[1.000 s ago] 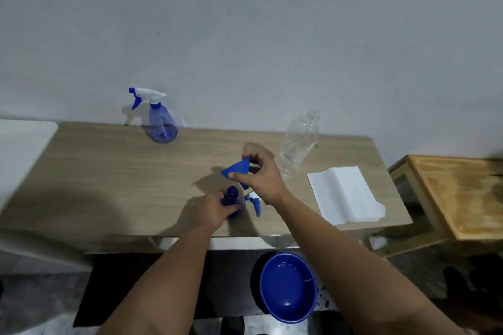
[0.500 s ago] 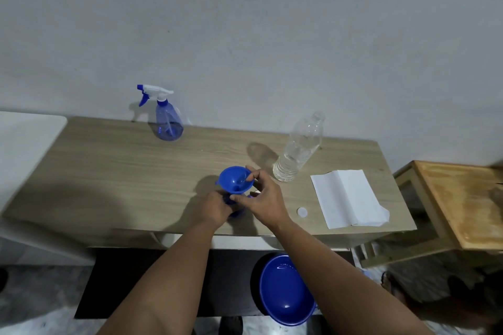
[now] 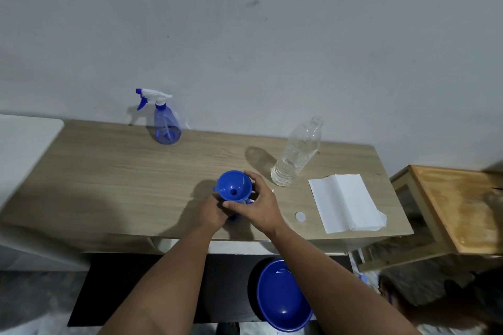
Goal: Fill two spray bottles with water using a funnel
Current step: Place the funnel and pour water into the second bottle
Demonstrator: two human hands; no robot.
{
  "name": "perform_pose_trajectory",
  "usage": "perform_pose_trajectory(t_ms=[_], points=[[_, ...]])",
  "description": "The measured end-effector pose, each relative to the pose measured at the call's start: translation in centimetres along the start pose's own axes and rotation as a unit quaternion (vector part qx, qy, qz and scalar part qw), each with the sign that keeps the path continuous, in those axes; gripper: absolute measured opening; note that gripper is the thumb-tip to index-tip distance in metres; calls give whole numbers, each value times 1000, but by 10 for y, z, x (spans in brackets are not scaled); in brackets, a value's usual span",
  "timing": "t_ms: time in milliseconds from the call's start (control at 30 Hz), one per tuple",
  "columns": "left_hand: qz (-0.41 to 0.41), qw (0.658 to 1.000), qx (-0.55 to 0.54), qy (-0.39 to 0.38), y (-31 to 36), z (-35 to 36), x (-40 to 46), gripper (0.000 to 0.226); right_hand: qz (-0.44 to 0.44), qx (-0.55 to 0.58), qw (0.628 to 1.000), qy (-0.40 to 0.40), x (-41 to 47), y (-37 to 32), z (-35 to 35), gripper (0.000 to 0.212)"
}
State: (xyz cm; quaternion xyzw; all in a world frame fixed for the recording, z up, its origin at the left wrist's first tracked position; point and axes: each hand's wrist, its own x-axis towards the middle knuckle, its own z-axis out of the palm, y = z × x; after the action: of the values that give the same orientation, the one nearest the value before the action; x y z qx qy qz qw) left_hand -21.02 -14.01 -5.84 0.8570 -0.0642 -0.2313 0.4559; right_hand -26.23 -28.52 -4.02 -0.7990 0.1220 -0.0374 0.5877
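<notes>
1. Table (image 3: 114, 185): light wood-grain top set against a grey wall; it bears every item in entries 2 to 8.
2. Funnel (image 3: 234, 186): blue, wide mouth up, spout hole visible in its middle. It stands near the table's front edge, a little left of centre, over a blue spray bottle.
3. Open spray bottle (image 3: 233, 216): blue, almost wholly hidden beneath the funnel and both hands; only slivers show below the funnel. Whether the spout sits inside the neck cannot be told.
4. Left hand (image 3: 211, 211): at 7 o'clock from the funnel, fingers curled round the hidden bottle below the funnel's bowl.
5. Right hand (image 3: 258, 204): at 4 o'clock from the funnel, thumb and fingers curved about the funnel's rim, the fingertips touching its right side, the thumb under its near edge.
6. Second spray bottle (image 3: 166, 129): translucent blue, white and blue trigger head fitted, upright at the wall, at 11 o'clock from the funnel and well apart from it.
7. Water bottle (image 3: 296, 155): clear plastic, uncapped, partly filled, upright at 2 o'clock from the funnel, near the right hand.
8. White cap (image 3: 300, 216): small round disc lying flat at 4 o'clock from the funnel, just beside a folded white paper towel (image 3: 345, 202) that lies towards the table's right end.
9. Blue basin (image 3: 283, 295): on the floor below the table's front edge, at 5 o'clock from the funnel.
10. Wooden side table (image 3: 457, 207): lower, standing off the table's right end.
</notes>
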Motion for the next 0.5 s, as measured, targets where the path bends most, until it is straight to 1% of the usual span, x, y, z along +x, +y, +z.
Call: perform_pose_trajectory(t_ms=[67, 167, 200, 233, 267, 300, 400, 433, 500], points=[[4, 1000, 13, 3, 0, 0, 4, 7, 9, 0, 1000, 3, 3, 2, 0, 90], [-6, 998, 57, 8, 7, -2, 6, 8, 41, -8, 999, -3, 7, 4, -2, 115], [-12, 998, 61, 9, 6, -1, 9, 9, 50, -5, 999, -6, 7, 5, -4, 119], [-20, 998, 65, 10, 9, -2, 10, 10, 54, -3, 999, -6, 5, 6, -7, 118], [-31, 998, 62, 4, 7, 0, 15, 13, 55, -6, 998, 2, 3, 6, -10, 112], [-38, 997, 66, -1, 9, 1, 17, 18, 55, -10, 998, 17, 2, 7, -14, 99], [-42, 998, 50, -10, 5, 2, 25, 37, 53, -25, 995, 85, 0, 12, -30, 39], [-34, 998, 43, -11, 5, 1, 25, 43, 54, -31, 992, 114, 1, 15, -37, 24], [-16, 999, 46, -6, 4, -2, 23, 47, 70, -42, 982, 173, 2, 19, -53, 9]])
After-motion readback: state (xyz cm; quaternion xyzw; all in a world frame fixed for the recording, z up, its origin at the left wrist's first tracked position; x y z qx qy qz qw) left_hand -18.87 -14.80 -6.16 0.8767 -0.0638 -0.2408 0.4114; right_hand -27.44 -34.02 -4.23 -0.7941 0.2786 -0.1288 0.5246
